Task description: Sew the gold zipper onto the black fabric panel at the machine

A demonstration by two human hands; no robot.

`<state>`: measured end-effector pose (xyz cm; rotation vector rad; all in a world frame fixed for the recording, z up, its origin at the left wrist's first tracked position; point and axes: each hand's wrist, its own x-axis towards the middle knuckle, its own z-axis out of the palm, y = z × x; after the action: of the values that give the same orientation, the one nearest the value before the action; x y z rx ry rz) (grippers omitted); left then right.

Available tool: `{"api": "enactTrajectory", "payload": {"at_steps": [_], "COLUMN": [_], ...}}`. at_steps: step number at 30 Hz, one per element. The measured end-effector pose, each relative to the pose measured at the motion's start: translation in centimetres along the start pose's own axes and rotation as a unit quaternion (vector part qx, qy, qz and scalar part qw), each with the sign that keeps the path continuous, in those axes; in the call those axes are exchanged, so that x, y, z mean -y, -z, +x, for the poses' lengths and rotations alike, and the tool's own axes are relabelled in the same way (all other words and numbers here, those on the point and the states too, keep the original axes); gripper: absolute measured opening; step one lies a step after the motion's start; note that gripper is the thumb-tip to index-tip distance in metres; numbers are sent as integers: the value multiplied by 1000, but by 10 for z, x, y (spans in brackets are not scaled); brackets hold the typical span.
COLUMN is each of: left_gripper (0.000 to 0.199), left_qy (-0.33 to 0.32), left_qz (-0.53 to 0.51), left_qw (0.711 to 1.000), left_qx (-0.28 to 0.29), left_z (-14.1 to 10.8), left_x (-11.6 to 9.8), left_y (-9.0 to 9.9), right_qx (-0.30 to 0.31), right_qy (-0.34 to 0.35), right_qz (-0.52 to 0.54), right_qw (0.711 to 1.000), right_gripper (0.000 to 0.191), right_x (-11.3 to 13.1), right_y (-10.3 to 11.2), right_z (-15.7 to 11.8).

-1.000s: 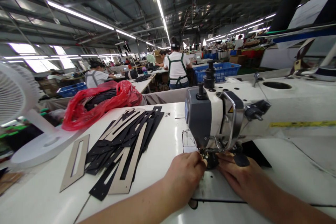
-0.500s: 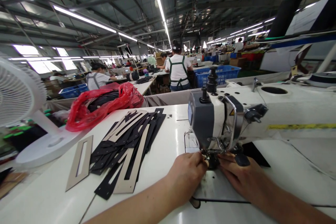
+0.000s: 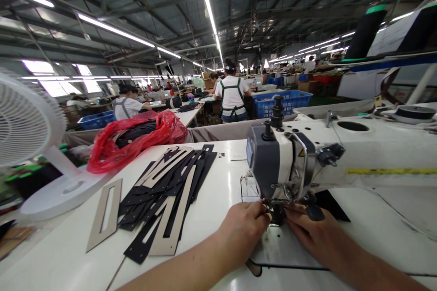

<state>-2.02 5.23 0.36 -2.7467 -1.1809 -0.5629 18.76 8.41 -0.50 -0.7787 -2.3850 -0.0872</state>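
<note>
My left hand (image 3: 244, 232) is closed, its fingertips pinched together just left of the needle area of a white and grey sewing machine (image 3: 266, 154). On the other side of the needle, my right hand (image 3: 319, 232) has its fingers pressed together and pointing in under the machine head. What the fingertips hold is hidden by the hands and the presser parts. Beyond my right hand, a corner of a flat black piece (image 3: 332, 205) lies on the table. Left of my hands is a loose pile of black and beige frame-shaped pieces (image 3: 167, 186) with long slots.
One beige slotted piece (image 3: 105, 213) lies beside the pile. A red plastic bag (image 3: 136, 134) with dark pieces sits behind it, and a white fan (image 3: 51, 163) stands at left. Blue crates (image 3: 283, 102) and co-workers (image 3: 232, 93) are farther back. A thread cone (image 3: 365, 34) rises at right.
The view has tilted slightly, so most of the scene sits a little lower. Both hands stay beside the needle with nearly the same grip.
</note>
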Motion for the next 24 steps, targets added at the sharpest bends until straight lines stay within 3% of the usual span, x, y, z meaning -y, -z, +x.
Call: {"api": "enactTrajectory", "payload": {"at_steps": [5, 24], "left_gripper": [13, 16], "left_qy": [3, -6], "left_qz": [-5, -20], "left_qw": [1000, 1000], "left_qx": [-6, -8], "left_z": [0, -2], "left_x": [1, 3], "left_y": [-2, 0], "right_qx": [-10, 31], "right_qy": [-32, -35], "right_qz": [-6, 13], "right_qw": [999, 999], "right_gripper": [26, 30], "right_x": [-4, -9], "right_y": [-2, 0], "right_z": [-1, 0]}}
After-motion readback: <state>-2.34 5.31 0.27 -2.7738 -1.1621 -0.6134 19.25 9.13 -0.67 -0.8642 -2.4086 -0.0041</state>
